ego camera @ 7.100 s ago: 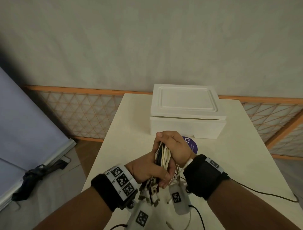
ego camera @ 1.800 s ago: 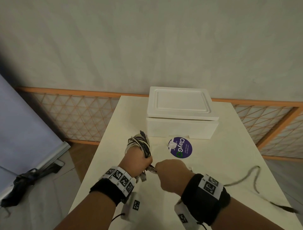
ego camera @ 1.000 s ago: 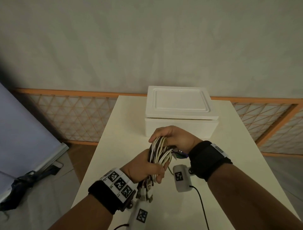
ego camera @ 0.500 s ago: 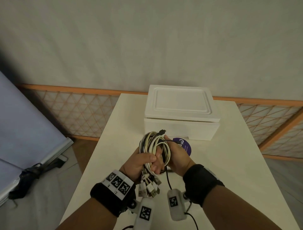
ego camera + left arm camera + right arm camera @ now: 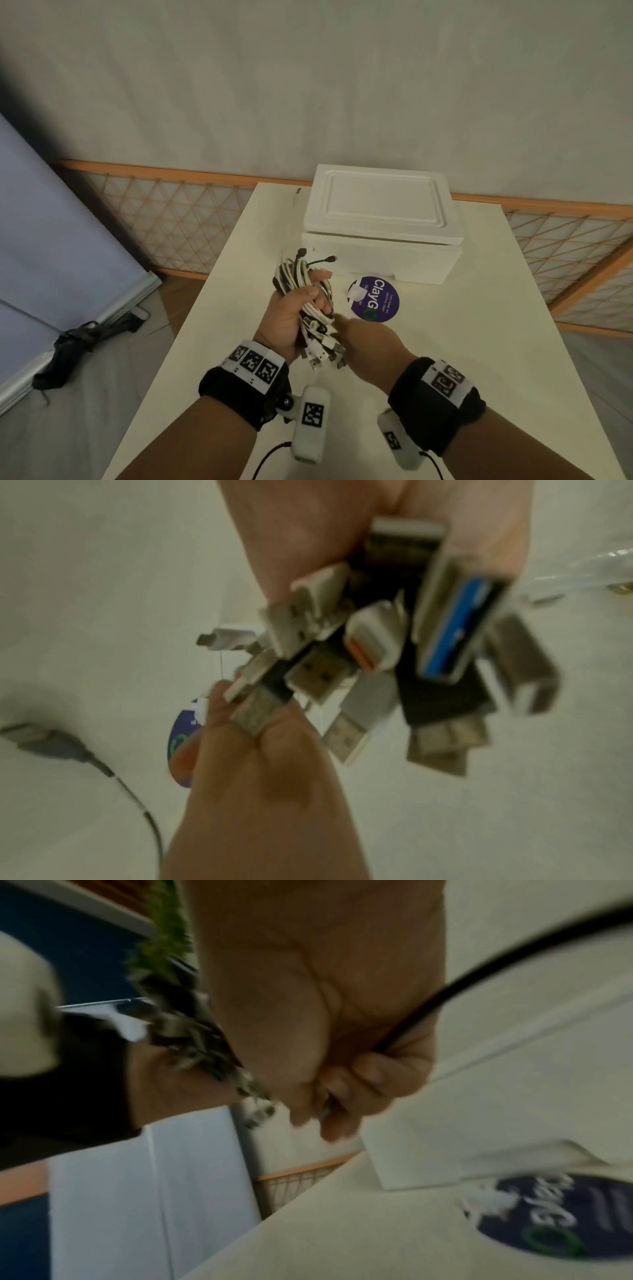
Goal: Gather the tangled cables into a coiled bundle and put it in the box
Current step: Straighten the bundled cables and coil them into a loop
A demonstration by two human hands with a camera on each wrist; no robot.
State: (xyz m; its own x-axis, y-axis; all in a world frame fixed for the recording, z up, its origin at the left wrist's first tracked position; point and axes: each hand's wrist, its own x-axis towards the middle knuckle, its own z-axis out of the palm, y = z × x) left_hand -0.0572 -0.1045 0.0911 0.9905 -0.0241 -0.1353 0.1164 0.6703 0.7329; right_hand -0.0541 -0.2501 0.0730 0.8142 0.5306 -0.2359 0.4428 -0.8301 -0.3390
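Left hand (image 5: 291,318) clutches the white-and-black cable bundle (image 5: 308,291); right hand (image 5: 363,342) pinches a plug (grip blurred); lidded white foam box (image 5: 380,219) waits unopened at the surface's far edge.

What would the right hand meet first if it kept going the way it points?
Most likely the cable bundle gripped in the left hand; the right hand points at its lower part and seems already touching, though depth is unclear.

In my left hand (image 5: 291,317) the bundle of white and black smooth plastic cables (image 5: 308,294) ends in dull metal USB plugs (image 5: 318,680); the white foam box (image 5: 382,222) looks matt, the round purple sticker (image 5: 375,299) slightly glossy, the cream table (image 5: 479,342) smooth
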